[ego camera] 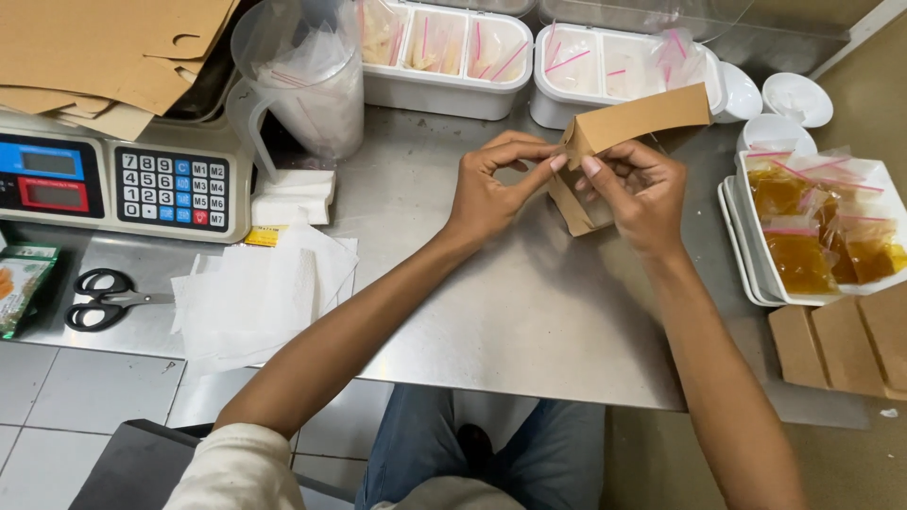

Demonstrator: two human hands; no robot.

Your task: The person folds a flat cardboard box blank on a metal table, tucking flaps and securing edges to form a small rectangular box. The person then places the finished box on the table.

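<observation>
Both hands — left hand [491, 189], right hand [635, 189] — pinch a small, matte brown kraft-card box [624, 127], held half-folded just above the brushed stainless-steel bench [510, 312]. White tissue sheets [255, 293] and black-handled scissors [104, 299] lie left, by a grey digital scale [123, 179]. At right, a white rectangular tray [756, 255] holds clear pouches of amber liquid [803, 250]; pale floor tiles show below.

We see bright, even indoor light from overhead, with a soft sheen rather than hard glare on the steel table [491, 312]. Shadows are faint and short, pooling just under the left hand [491, 194] and right hand [633, 194]. Focus is sharp mid-frame; edges bow slightly from wide-angle distortion, and nothing shows motion blur.
</observation>
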